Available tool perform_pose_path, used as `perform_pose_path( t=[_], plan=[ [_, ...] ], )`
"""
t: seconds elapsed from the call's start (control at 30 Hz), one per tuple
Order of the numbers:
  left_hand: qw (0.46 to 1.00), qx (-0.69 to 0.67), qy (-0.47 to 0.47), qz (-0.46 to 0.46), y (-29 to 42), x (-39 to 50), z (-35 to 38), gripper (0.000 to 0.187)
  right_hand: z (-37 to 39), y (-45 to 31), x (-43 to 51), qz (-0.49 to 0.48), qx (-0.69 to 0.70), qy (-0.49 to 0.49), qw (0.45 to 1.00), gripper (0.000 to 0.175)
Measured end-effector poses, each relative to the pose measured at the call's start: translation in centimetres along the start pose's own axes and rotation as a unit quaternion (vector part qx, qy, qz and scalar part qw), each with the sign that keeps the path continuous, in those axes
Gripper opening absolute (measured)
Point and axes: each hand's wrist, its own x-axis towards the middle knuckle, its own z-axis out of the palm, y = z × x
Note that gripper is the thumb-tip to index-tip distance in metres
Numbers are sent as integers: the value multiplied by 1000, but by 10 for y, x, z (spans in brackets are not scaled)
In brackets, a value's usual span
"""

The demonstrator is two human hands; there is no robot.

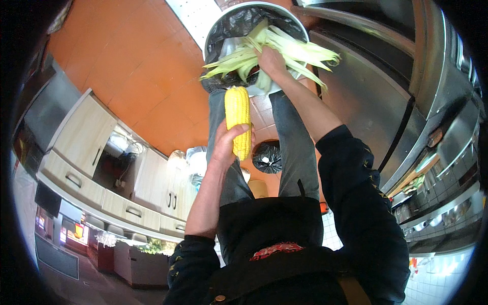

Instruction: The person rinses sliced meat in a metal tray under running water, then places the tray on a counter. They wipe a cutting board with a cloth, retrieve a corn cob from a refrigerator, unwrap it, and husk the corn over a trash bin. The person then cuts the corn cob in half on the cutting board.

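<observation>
My left hand (225, 143) is wrapped around the lower part of a husked ear of yellow corn (238, 110), its rows of kernels bare. Pale green corn husks (293, 44) are bunched in my right hand (271, 63), over the mouth of a round white bin (305, 23). Their long leaves fan out to both sides and hang past the rim on the right. A black plastic liner (244, 19) lines the bin. The husks hide much of what lies inside it.
Stainless steel kitchen equipment (358, 87) stands close on the right. Pale wooden cabinets (84, 133) with dark handles run along the left. Orange tiles (145, 65) cover the floor. A black plastic bag (268, 156) shows between my legs. A white perforated panel (194, 19) adjoins the bin.
</observation>
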Motion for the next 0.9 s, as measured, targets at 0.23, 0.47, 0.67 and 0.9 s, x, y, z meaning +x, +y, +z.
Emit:
perform_pose_path(
  t=[0.23, 0.47, 0.67, 0.9],
  plan=[
    [995, 97, 4, -11, 8, -3, -25, 36, 2, -2, -8, -48, -292, -102, 950, 20],
    [999, 47, -19, -6, -6, 18, -29, 45, 42, -18, 53, -172, -336, -95, 921, 24],
    [987, -123, -96, -31, -6, 55, -21, 62, 19, 23, 35, -83, -67, -117, 987, 40],
    [966, -177, -179, -54, 19, 69, 13, 67, -81, -33, -105, 10, 461, -112, 880, 57]
  ],
)
